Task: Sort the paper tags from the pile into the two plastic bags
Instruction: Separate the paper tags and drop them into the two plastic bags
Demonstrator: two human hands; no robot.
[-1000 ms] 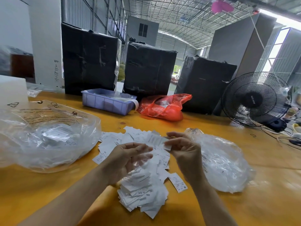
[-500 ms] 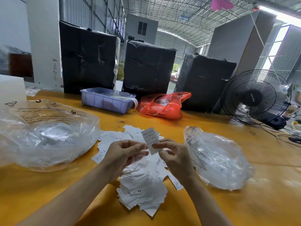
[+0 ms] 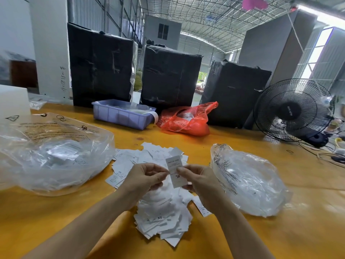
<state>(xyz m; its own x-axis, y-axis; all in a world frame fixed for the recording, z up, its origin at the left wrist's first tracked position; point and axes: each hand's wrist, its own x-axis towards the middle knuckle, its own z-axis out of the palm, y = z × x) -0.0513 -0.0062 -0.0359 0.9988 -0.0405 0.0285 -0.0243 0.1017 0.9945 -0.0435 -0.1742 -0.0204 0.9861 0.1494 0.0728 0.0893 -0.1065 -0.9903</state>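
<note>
right hand pinches XL tag at frame centre | left hand fingers curled, touching tag's left edge | tag pile below hands | left bag, right bag beside pile

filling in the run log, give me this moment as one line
step: reading tag | both hands: left hand and right hand pinch one tag marked XL above pile | bags: left bag, right bag open

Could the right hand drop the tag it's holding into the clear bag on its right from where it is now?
Probably yes. The right hand pinches the tag just beside the right clear bag, with only bare table around. The bag's opening isn't clearly visible, though.
</note>
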